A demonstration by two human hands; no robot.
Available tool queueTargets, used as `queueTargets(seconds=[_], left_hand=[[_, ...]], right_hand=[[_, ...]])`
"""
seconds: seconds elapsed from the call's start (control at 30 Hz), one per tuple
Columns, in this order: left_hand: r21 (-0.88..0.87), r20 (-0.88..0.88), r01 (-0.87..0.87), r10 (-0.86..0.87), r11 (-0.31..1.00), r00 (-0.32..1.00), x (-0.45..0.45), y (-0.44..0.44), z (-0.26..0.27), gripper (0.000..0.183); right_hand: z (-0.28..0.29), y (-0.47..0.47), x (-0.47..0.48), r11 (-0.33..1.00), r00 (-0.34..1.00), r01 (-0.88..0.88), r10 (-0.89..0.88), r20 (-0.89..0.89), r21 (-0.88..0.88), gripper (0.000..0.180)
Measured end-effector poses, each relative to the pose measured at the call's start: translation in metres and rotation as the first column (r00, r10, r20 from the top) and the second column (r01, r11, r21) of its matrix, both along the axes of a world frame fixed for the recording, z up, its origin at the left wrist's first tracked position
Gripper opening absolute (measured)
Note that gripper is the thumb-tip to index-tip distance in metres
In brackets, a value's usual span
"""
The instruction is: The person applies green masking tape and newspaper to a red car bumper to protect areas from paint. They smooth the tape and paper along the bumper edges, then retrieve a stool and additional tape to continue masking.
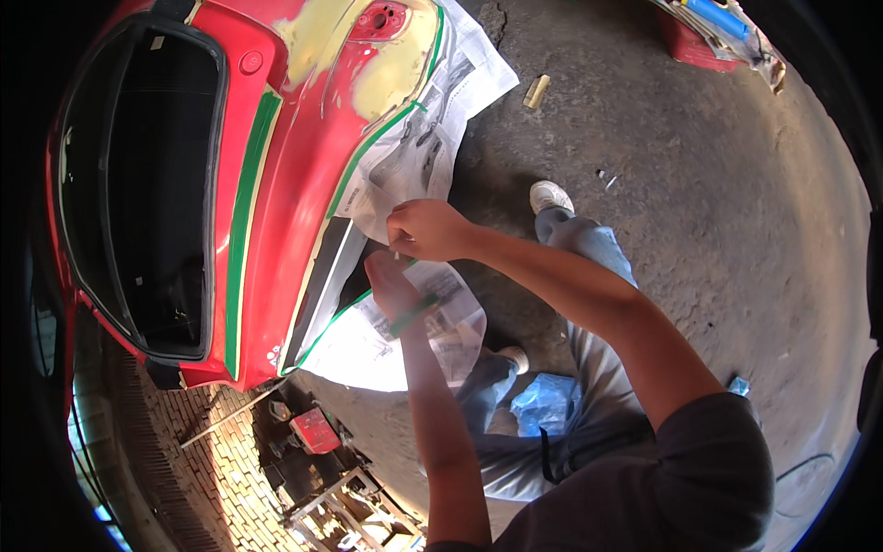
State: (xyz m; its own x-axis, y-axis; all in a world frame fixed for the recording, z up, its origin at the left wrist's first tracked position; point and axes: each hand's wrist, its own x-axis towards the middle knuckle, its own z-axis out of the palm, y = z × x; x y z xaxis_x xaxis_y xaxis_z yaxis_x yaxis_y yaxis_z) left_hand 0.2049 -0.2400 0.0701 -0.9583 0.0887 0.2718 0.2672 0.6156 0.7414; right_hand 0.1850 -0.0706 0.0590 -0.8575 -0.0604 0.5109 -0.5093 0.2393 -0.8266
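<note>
My right hand, its fingers curled, is just above my left hand; what it pinches is hidden. My left hand is closed at the green-taped edge of a lower newspaper sheet, which hangs below the car. A strip of green masking tape lies across my left wrist. An upper newspaper sheet is fixed by green tape along the lower edge of the red car body, partly covered in yellowish filler. Between the sheets a dark trim strip shows.
Beside my legs lies a blue plastic bag. A piece of yellowish tape or paper is on the concrete floor. A red container stands at upper right. A red box and a frame rack stand at lower left.
</note>
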Motion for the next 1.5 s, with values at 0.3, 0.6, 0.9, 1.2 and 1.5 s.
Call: queueTargets(seconds=[0.3, 0.6, 0.9, 1.2, 1.5], left_hand=[[0.506, 0.609, -0.552, 0.179, 0.663, 0.773, 0.001, -0.039, -0.018, 0.014], [0.599, 0.509, -0.367, 0.014, 0.711, 0.86, 0.174, -0.129, -0.038, 0.017], [0.719, 0.695, -0.672, -0.16, 0.175, 0.701, 0.306, -0.332, -0.018, 0.028], [0.736, 0.656, -0.658, -0.075, -0.157, 0.751, 0.324, -0.377, -0.037, 0.03], [0.724, 0.609, -0.624, -0.152, -0.293, 0.778, 0.313, -0.362, -0.033, 0.025]], right_hand=[[-0.004, 0.022, -0.027, 0.901, 0.988, -0.062, -0.008, -0.157, -0.43, 0.007], [-0.088, 0.119, -0.174, -0.46, 0.916, 0.376, 0.052, 0.398, -0.804, 0.026], [-0.123, 0.13, -0.244, -0.457, 0.999, 0.045, 0.007, 0.047, -0.889, 0.037], [-0.14, 0.136, -0.274, -0.465, 0.998, -0.014, -0.065, 0.019, -0.885, 0.036], [-0.144, 0.146, -0.268, -0.43, 0.989, 0.117, -0.036, 0.147, -0.895, 0.025]])
